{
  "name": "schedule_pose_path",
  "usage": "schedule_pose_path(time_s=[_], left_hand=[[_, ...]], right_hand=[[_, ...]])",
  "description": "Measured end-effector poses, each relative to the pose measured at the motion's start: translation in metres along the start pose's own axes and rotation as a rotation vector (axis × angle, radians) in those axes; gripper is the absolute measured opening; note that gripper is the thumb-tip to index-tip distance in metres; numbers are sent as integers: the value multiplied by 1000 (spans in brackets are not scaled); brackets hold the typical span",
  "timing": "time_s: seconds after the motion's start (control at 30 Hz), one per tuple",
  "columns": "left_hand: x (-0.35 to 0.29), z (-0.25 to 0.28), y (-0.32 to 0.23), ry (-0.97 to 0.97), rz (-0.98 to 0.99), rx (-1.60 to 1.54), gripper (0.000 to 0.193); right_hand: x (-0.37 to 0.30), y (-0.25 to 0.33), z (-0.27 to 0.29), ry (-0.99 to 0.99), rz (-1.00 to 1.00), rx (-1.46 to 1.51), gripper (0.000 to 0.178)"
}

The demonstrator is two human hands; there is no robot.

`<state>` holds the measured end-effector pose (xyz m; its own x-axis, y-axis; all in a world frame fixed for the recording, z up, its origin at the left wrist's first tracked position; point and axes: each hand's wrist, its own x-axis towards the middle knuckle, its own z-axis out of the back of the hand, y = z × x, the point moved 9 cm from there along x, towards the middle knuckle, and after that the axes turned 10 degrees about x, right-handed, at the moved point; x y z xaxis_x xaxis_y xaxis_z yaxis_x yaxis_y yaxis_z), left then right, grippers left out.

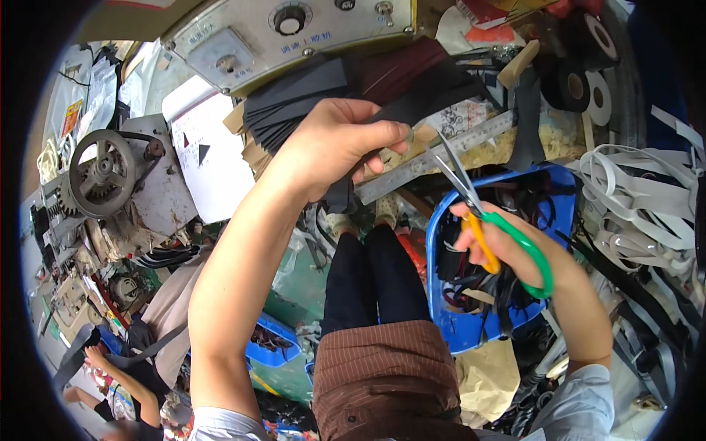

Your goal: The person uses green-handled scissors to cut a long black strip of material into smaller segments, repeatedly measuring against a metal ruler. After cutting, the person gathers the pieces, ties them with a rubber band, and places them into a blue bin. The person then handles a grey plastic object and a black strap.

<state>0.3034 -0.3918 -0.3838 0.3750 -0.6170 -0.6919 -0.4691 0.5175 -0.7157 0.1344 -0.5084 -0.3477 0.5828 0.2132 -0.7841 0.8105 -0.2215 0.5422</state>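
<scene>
Around me the cluttered workshop is crowding in: a metal control panel (353, 26) is jutting out beyond the hands, a grey handwheel (107, 167) is standing off to the left, and a tangle of pale straps (640, 195) is spilling down the right. The person's left hand (342, 140) is pinching a dark strip (437, 99) between thumb and fingers, just in front of a fan of dark pieces (287, 103). From that pinch the strip is running away to the upper right, its long axis slanting. Over the large blue tub (432, 264), the right hand (511, 246) is curling firmly round the handles of the scissors (471, 195), whose blades are standing somewhat parted. They are pointing up and left, roughly crosswise to the strip, their tips hovering near the left thumb and above a steel ruler (401, 176). The left hand is lying nearer the strip; whether a blade is touching it, I cannot tell.
</scene>
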Motion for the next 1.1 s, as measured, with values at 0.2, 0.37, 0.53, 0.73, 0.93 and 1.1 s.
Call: schedule_pose_path(time_s=[0.2, 0.37, 0.53, 0.73, 0.93, 1.1], left_hand=[[3, -7, 0, 34, 75, -67, 19], [9, -3, 5, 90, 169, -79, 17], [16, 3, 18, 88, 219, -89, 16], [-34, -10, 6, -16, 9, 212, 58], [-56, -34, -17, 61, -78, 136, 99], [-74, -8, 34, 322, 130, 242, 60]], right_hand=[[45, 46, -14, -86, 302, -295, 57], [63, 51, -6, -166, 452, -419, 46], [78, 26, 8, -261, 356, -457, 19], [42, 59, -1, -159, 441, 215, 29], [45, 100, -24, 87, 342, -16, 47], [53, 123, 10, -35, 514, -419, 46]])
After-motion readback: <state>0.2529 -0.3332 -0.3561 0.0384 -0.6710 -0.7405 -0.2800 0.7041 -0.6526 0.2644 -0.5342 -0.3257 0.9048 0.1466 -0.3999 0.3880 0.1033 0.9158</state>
